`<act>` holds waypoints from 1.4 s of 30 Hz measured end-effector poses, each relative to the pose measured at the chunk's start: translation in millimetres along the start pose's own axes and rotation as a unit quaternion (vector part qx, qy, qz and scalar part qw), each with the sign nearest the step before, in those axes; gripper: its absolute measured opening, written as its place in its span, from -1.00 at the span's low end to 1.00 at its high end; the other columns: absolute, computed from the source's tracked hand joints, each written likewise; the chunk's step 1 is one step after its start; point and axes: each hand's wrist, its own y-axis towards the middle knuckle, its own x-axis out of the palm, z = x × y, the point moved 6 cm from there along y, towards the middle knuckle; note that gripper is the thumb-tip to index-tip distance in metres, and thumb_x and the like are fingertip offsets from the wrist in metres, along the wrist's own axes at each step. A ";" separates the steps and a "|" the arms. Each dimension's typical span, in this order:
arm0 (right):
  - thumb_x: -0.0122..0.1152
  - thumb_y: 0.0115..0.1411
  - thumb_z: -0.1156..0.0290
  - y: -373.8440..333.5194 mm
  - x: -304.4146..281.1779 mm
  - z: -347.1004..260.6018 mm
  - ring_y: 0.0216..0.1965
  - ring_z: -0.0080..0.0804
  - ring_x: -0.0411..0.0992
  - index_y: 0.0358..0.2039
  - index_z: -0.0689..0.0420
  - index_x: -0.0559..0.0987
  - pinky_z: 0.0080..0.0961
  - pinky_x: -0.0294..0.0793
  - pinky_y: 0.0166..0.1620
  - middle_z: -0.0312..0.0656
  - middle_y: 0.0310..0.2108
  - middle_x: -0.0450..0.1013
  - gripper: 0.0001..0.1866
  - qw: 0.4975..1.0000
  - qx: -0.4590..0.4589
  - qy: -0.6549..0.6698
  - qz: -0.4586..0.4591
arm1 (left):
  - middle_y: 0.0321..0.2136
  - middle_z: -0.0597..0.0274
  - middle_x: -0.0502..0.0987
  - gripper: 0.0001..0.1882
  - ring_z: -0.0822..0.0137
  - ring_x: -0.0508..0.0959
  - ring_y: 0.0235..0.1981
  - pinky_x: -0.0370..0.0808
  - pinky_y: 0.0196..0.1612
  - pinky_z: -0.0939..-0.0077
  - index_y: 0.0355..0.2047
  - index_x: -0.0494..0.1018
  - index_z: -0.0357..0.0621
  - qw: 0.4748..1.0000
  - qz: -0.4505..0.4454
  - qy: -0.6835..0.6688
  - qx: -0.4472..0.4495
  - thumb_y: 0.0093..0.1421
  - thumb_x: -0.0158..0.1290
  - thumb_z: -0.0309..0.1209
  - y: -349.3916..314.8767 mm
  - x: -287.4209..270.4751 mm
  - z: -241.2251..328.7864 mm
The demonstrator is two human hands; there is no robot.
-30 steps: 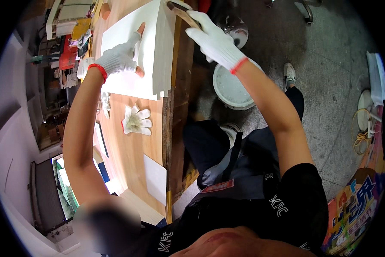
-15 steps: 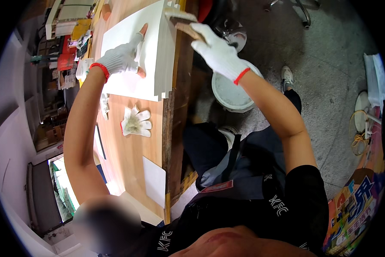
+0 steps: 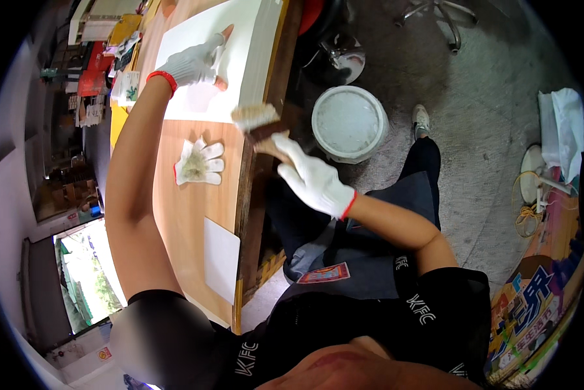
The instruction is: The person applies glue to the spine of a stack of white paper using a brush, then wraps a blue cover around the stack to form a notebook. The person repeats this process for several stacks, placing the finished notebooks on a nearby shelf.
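We spread our left hand (image 3: 198,62) wide on the stack (image 3: 243,62), 11 o'clock in view | we grip the brush (image 3: 261,127) in our right hand (image 3: 315,182), bristles near stack's 5 o'clock corner, contact unclear | spare glove (image 3: 199,162): stack's 6 o'clock, on table (image 3: 227,201) | bucket (image 3: 363,153): right hand's 1 o'clock

Looks steeply down from the wearer's head through a wide, dark-rimmed fisheye, close enough to catch the shirt (image 3: 363,313) along the lower edge and both hands (image 3: 313,184) farther up, taking in the desk (image 3: 194,201) on the left and the floor (image 3: 487,130) on the right.
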 end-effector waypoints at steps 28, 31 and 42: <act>0.08 0.28 0.13 -37.9 -50.2 130.7 -0.02 -0.05 0.49 0.09 -0.06 0.50 -0.19 0.47 0.02 -0.06 -0.02 0.51 -0.61 0.967 -0.027 -0.254 -0.013 | -0.26 0.01 0.38 -0.71 0.02 0.53 -0.25 0.61 -0.22 0.19 -0.25 0.26 -0.27 0.158 0.228 -0.934 -0.224 0.22 0.13 -0.38 -99.4 123.1 8.5; 0.10 0.28 0.19 -14.9 -67.6 74.5 0.03 -0.15 0.48 0.09 -0.02 0.52 -0.30 0.44 0.09 -0.05 0.00 0.51 -0.62 0.983 -0.023 -0.180 -0.001 | -0.29 0.00 0.42 -0.69 0.03 0.55 -0.36 0.64 -0.33 0.28 -0.25 0.25 -0.24 0.142 0.311 -0.910 -0.234 0.22 0.16 -0.36 -84.6 113.7 6.3; -0.27 0.35 -0.27 136.2 -133.2 -39.8 -0.50 -0.41 0.51 0.06 0.32 0.48 -0.59 0.56 -0.50 -0.03 -0.24 0.57 -0.19 0.914 0.195 0.351 -0.056 | -0.31 0.13 0.53 -0.83 0.34 0.54 -0.53 0.55 -0.53 0.53 -0.17 0.38 -0.25 0.338 0.294 -0.880 -0.158 0.33 -0.14 -0.43 -199.0 115.0 -47.1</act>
